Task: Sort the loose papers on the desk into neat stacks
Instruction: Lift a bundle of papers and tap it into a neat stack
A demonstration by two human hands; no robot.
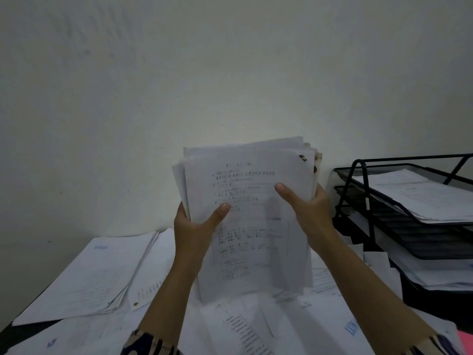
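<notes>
A thick bundle of printed white papers (256, 226) stands upright above the desk, its sheets uneven at the top edge. My left hand (197, 226) grips the bundle's left edge, thumb across the front page. My right hand (307, 208) grips the right edge, thumb also on the front. The bundle's lower edge hangs just above loose sheets (256, 326) spread over the desk. A flatter stack of papers (89, 275) lies on the desk to the left.
A black wire mesh tray rack (363, 201) with several tiers holding papers stands at the right. A plain pale wall rises close behind the desk. A pink item (465, 342) shows at the bottom right corner.
</notes>
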